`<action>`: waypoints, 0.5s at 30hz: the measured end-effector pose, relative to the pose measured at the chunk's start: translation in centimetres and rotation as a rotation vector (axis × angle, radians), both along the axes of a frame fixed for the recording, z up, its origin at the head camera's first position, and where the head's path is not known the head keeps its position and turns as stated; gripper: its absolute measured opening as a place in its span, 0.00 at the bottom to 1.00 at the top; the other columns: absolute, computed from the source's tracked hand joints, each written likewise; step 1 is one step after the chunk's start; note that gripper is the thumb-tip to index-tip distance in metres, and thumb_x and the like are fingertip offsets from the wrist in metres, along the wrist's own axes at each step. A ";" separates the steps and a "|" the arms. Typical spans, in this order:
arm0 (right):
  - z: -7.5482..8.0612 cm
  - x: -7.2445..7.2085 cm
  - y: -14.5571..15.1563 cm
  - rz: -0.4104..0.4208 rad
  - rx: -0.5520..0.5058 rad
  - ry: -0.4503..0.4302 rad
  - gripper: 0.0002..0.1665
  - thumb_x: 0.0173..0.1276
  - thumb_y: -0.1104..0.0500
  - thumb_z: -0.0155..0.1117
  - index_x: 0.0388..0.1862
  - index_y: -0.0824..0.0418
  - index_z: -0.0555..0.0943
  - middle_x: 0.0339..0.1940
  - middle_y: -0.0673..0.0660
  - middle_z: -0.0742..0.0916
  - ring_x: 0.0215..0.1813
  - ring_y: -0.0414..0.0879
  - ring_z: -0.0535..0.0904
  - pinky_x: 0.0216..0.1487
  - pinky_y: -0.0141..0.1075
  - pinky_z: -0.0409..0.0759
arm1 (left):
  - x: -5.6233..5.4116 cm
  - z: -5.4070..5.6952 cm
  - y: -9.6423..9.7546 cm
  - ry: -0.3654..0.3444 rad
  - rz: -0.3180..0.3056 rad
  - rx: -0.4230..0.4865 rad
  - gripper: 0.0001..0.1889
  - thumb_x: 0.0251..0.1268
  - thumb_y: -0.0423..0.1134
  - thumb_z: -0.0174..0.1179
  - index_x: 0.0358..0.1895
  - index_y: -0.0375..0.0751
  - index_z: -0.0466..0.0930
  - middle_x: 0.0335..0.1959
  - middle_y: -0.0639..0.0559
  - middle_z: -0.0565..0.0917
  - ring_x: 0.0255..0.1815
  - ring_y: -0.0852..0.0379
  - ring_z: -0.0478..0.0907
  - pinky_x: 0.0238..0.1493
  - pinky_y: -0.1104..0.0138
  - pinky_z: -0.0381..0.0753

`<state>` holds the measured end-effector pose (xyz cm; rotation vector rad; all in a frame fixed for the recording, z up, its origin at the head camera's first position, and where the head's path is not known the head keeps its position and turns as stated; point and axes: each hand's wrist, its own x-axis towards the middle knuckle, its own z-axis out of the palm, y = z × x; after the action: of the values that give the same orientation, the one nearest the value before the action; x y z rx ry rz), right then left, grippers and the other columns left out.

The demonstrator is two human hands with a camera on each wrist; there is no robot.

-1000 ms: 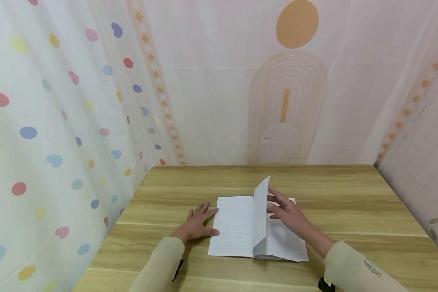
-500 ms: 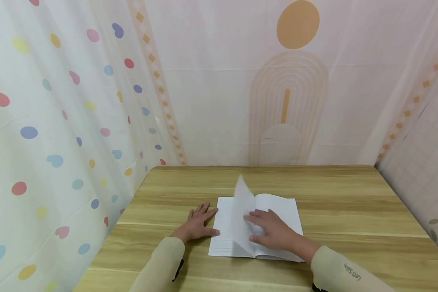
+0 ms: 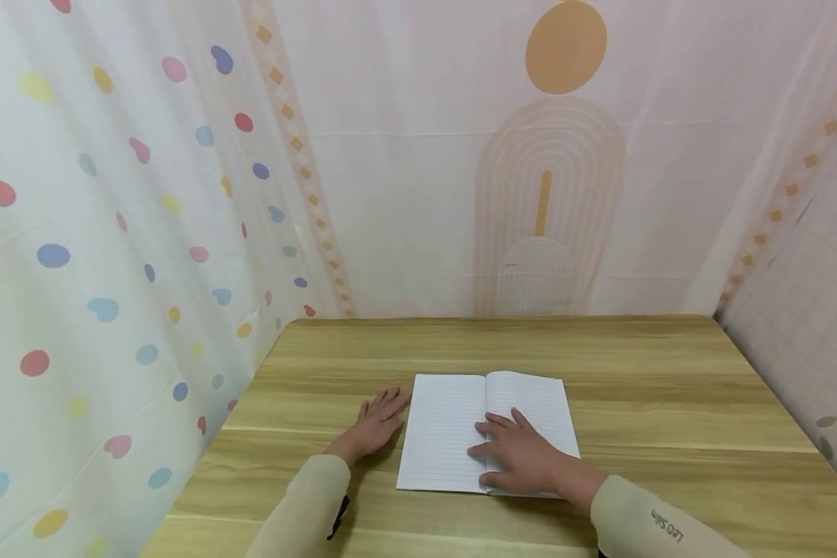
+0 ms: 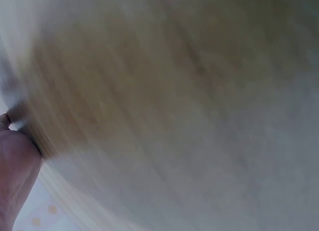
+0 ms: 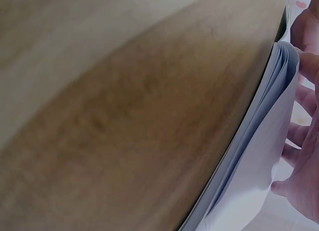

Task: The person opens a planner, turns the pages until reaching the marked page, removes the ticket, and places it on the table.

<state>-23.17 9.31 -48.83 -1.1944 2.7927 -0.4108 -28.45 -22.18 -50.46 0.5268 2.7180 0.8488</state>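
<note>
A notebook (image 3: 446, 434) with white lined pages lies open on the wooden table, both pages down. My right hand (image 3: 519, 457) rests spread over the right page, its fingertips reaching the centre fold. In the right wrist view the notebook's stacked page edges (image 5: 264, 96) show beside the fingers of that hand (image 5: 304, 156). At the left, my left hand (image 3: 373, 426) lies on the table with fingers extended, close to the notebook's left edge. Only part of the left hand (image 4: 17, 166) appears at the edge of the left wrist view, where most of the picture is blurred.
The wooden table (image 3: 669, 403) extends around the notebook on every side. A white curtain with coloured dots (image 3: 132, 232) hangs along the left, and a patterned cloth (image 3: 404, 194) hangs behind the table's far edge.
The raised page has turned over to the left and now lies flat. My right hand followed it leftward to the fold. My left hand has drawn slightly off the left page.
</note>
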 end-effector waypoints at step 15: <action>-0.5 -1.6 3.1 -0.202 -0.123 -0.052 0.34 0.72 0.48 0.62 0.68 0.69 0.73 0.70 0.71 0.71 0.71 0.66 0.66 0.68 0.59 0.64 | 0.1 0.1 0.1 -0.012 -0.031 -0.093 0.44 0.63 0.59 0.65 0.78 0.47 0.59 0.80 0.37 0.45 0.80 0.37 0.34 0.73 0.40 0.31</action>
<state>-24.74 12.36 -49.36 -0.9083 2.8891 -0.6275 -28.34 -22.13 -50.41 0.5413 2.7152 0.7112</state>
